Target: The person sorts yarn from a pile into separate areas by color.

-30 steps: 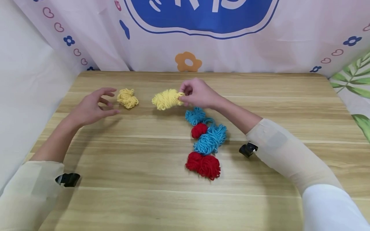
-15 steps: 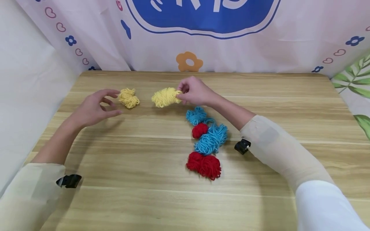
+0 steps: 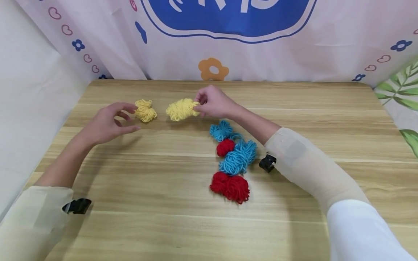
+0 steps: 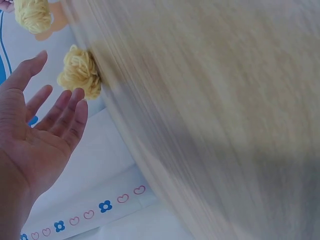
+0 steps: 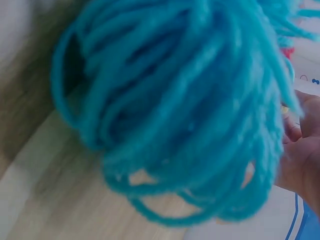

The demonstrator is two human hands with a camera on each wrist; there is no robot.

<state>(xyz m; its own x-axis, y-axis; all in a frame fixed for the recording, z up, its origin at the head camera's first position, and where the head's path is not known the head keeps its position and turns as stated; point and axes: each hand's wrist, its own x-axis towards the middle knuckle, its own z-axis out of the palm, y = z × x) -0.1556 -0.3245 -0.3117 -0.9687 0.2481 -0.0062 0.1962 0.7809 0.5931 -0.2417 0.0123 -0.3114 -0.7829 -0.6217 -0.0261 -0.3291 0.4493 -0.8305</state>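
Between thumb and fingers my right hand point(image 3: 215, 102) pinches the right end of a pale yellow yarn bundle point(image 3: 181, 110), held just above the table. A smaller, deeper yellow yarn bundle point(image 3: 145, 111) lies on the table to its left. Beside that one is my left hand point(image 3: 109, 122), fingers loosely bent and thumb apart, holding nothing; its fingertips are close to the yarn, and I cannot tell if they touch. In the left wrist view the palm and spread fingers show next to the small yellow bundle point(image 4: 80, 74). Blue yarn point(image 5: 190, 110) hides most of the right hand in the right wrist view.
Nearer me on the wooden table point(image 3: 147, 217) lie a blue yarn bundle point(image 3: 221, 131), a small red one point(image 3: 225, 147), a larger blue one point(image 3: 238, 157) and a red one point(image 3: 230, 187), in a rough column. A printed curtain point(image 3: 176, 54) hangs behind the table's far edge.
My right hand has moved a little left with the pale yellow yarn bundle, towards the smaller one. The left hand has edged right, closer to the small yellow bundle.
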